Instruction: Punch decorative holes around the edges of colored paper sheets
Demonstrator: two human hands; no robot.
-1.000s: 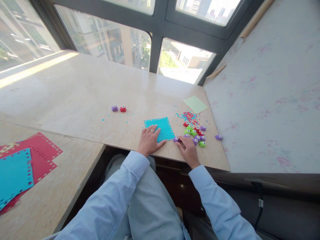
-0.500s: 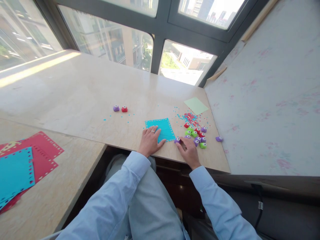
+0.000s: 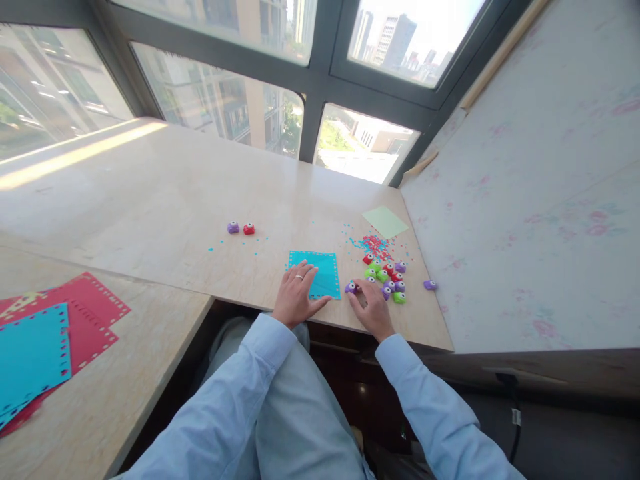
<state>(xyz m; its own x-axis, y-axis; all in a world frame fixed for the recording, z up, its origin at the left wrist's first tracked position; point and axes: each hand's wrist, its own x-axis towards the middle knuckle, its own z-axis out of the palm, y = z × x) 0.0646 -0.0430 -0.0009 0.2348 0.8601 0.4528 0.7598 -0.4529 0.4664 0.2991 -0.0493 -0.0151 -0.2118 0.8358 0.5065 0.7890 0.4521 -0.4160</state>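
My left hand lies flat, fingers spread, on the near left part of a turquoise square sheet with punched holes along its edges. My right hand rests on the stone counter just right of the sheet, its fingers touching a small purple punch at the sheet's near right corner. Whether it grips the punch I cannot tell. A cluster of several small punches, green, red and purple, lies right beyond that hand.
Red and blue paper bits are scattered behind the cluster, with a pale green sheet further back. One purple punch lies alone by the right wall. A purple and red pair sits further left. Red and turquoise sheets lie on the left counter.
The view has tilted, shifting everything slightly down in the picture. Both hands stay where they were on the sheet and by the purple punch.
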